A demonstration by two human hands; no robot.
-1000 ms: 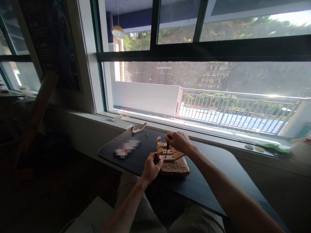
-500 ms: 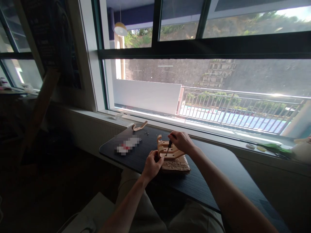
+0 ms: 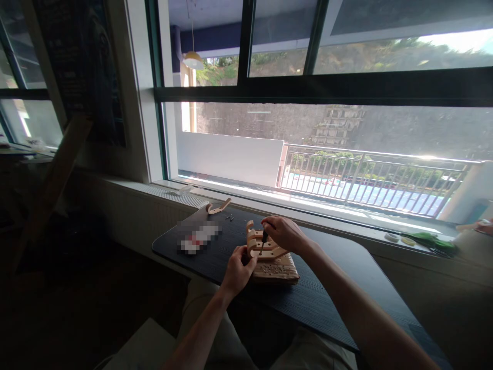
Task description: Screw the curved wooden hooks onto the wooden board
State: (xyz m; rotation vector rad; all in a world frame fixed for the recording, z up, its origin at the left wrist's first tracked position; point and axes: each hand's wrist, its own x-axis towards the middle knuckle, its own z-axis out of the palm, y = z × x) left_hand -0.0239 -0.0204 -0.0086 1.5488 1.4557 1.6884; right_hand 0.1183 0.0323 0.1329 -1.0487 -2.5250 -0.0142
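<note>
Right hand (image 3: 283, 234) gripped the screwdriver (image 3: 263, 240), shaft near upright, tip down on the wooden rack (image 3: 275, 267) lying on the table (image 3: 327, 293); left hand (image 3: 238, 271) clamped the rack's near-left end, just beside the tip.

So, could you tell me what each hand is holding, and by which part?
The right hand grips a screwdriver by its dark handle; the left hand holds the wooden hooks at their near left end.
</note>
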